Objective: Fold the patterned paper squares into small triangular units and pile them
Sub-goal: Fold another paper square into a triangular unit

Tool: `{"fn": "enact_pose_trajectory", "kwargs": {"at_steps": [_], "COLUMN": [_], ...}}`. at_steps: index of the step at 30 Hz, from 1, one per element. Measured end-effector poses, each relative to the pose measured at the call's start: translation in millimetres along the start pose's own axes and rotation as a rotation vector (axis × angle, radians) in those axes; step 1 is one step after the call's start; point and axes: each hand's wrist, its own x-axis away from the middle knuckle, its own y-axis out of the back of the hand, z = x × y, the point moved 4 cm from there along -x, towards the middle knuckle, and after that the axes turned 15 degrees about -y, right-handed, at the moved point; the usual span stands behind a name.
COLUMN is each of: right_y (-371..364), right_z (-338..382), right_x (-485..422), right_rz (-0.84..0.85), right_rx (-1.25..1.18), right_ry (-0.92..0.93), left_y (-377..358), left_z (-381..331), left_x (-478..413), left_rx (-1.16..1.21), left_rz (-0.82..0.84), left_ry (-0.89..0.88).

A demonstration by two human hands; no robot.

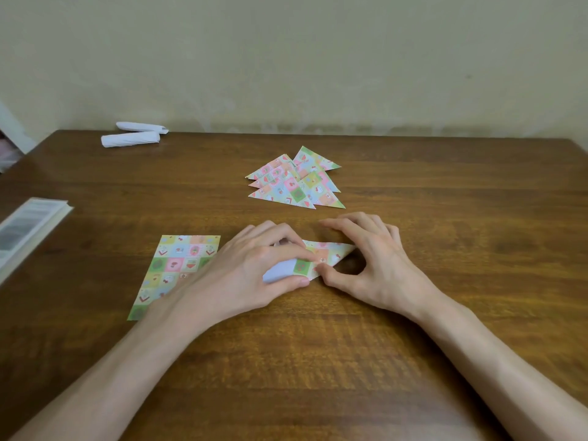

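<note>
Half-folded patterned paper (321, 257) lies between both hands. The left hand (251, 268) pinches its white-backed end with thumb and curled fingers. The right hand (378, 262) arches over its pointed tip, thumb on the near edge. Just beyond the fingertips sits the pile of triangles (296, 183). Flat squares (171, 265) lie partly under the left wrist. The table (445, 218) stretches far right of the right hand.

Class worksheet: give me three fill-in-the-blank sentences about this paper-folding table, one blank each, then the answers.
The finished units in the pile are shaped like ____.
Of the left hand and right hand, both on the half-folded paper, the one overlapping the unfolded sheet is the ____.
The two white paper rolls lie near the table's far ____ corner.
Answers: triangles; left; left.
</note>
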Motion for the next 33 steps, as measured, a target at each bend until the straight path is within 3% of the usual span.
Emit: {"fn": "enact_pose_trajectory", "kwargs": {"at_steps": [5, 33], "right_y": [0, 14], "right_z": [-1, -14], "right_x": [-1, -2], "right_rz": [0.029, 0.096], "right_rx": [-0.010, -0.136], "right_ry": [0.005, 0.003], "left_y": [-1, -3], "left_z": [-1, -2], "left_x": [-1, 1], "left_rx": [-0.014, -0.064], "left_rz": [0.089, 0.156], "left_ry": [0.018, 0.009]}}
